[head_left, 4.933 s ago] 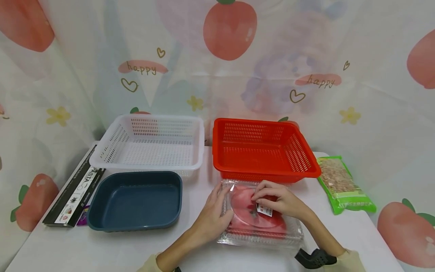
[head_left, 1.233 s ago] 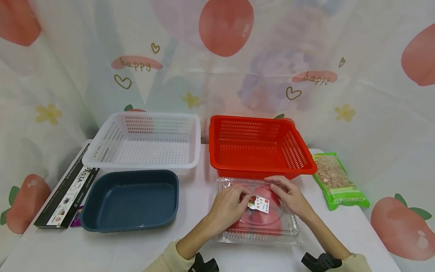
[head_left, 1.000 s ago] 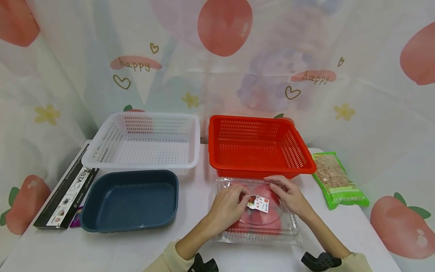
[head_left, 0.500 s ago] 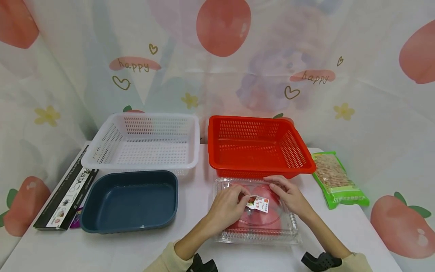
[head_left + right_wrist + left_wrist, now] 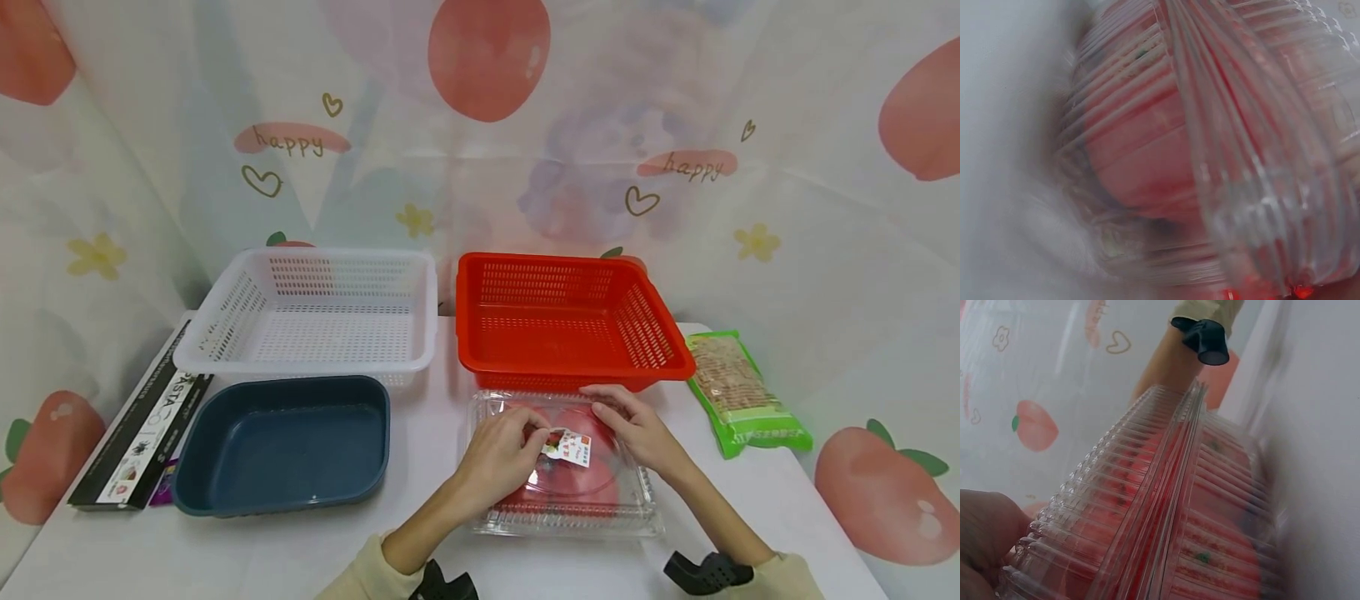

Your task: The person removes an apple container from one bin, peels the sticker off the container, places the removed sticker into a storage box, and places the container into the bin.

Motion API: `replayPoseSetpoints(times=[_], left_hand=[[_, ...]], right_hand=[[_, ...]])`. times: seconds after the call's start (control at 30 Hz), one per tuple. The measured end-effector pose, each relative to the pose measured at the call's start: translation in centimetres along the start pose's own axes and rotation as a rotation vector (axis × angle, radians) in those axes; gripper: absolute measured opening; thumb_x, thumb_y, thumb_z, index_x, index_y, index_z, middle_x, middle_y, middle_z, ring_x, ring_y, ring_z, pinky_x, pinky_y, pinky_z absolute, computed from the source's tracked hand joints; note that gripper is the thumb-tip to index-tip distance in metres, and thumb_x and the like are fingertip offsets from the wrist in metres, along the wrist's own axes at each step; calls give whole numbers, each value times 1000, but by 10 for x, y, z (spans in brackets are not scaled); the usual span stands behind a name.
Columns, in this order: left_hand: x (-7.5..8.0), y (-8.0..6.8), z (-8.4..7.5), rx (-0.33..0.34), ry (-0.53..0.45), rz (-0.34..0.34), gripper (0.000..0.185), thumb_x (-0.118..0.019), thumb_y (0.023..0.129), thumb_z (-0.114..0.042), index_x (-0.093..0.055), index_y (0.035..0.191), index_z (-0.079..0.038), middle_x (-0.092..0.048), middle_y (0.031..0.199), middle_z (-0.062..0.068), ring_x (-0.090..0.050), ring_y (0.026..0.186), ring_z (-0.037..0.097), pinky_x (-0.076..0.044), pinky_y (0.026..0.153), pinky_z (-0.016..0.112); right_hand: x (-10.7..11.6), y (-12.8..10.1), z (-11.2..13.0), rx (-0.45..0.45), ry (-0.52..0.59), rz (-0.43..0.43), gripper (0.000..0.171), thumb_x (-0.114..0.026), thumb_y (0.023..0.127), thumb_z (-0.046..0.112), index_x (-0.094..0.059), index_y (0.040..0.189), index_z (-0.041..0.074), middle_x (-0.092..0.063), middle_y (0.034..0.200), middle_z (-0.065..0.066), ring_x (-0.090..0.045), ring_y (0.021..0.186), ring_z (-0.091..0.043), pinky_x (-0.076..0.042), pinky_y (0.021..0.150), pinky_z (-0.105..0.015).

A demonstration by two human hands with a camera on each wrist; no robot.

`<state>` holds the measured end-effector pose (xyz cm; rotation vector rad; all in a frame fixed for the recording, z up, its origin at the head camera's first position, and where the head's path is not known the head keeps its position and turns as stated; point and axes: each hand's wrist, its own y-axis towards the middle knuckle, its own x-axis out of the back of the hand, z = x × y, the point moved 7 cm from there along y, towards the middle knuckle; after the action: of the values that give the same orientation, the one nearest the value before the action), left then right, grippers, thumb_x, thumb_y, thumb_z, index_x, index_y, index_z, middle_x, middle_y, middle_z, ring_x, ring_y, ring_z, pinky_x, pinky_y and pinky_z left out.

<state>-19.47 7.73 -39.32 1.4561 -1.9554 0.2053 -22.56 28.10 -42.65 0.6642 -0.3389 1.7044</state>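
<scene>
On the surface, in front of the red basket, lies the clear clamshell box. Since 5 seconds ago the left hand has moved onto its lid and now pinches the sticker; the right hand, fingers curled, presses the lid's far edge instead.
</scene>
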Motion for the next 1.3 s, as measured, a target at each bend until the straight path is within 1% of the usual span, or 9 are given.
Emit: replayPoseSetpoints(times=[0.27,0.5,0.7,0.8,0.93,1.07,1.2,1.3], left_hand=[[1,-1,2,12,-21,-6,11,-59,93,-14,-71,91,-13,-69,88,-5,-51,71,3,-41,64,15],[2,-1,2,9,-21,-15,10,-60,92,-14,-70,91,-14,-69,88,-6,-53,73,2,-42,67,15],[1,-2,1,4,-22,-20,10,-60,92,-14,-70,90,-14,-69,86,-6,-51,71,2,-41,65,15],[1,-2,1,12,-27,-18,11,-59,92,-15,-70,90,-14,-68,86,-6,-50,71,3,-40,64,15],[0,-1,2,18,-37,-15,12,-59,93,-15,-70,91,-14,-68,86,-6,-49,70,2,-39,64,14],[-1,-1,1,16,-39,-18,12,-59,93,-14,-70,91,-14,-68,85,-6,-50,70,1,-40,64,14],[0,-1,1,18,-52,-21,12,-59,92,-13,-70,90,-13,-66,80,-6,-49,68,2,-40,62,14],[1,-1,1,25,-66,-20,12,-58,92,-13,-70,91,-13,-64,78,-7,-47,65,1,-39,61,14]], right_hand=[[-1,4,1,-37,-38,16,33,-51,100,24,-57,130,13,-62,124,-9,-50,103,10,-45,90,-9],[-1,3,-1,-68,7,2,33,-51,100,24,-58,129,11,-62,122,-9,-53,102,7,-46,88,-9],[-2,1,-5,-94,24,-6,33,-52,100,25,-58,129,12,-62,118,-1,-53,100,4,-47,87,-12],[-3,1,-6,-103,27,-6,33,-52,100,26,-58,130,14,-62,118,2,-53,100,3,-47,87,-13],[-2,1,-6,-98,38,-5,33,-52,100,25,-58,129,13,-62,116,4,-53,100,2,-48,86,-13],[-2,0,-6,-86,48,-4,32,-52,100,24,-58,129,11,-62,113,11,-54,99,3,-48,86,-13],[-2,1,-6,-79,67,-3,33,-52,100,24,-57,129,10,-60,112,18,-53,100,4,-47,87,-11],[-1,1,-6,-76,83,-1,33,-52,100,23,-57,129,8,-59,112,20,-53,100,5,-47,87,-10]])
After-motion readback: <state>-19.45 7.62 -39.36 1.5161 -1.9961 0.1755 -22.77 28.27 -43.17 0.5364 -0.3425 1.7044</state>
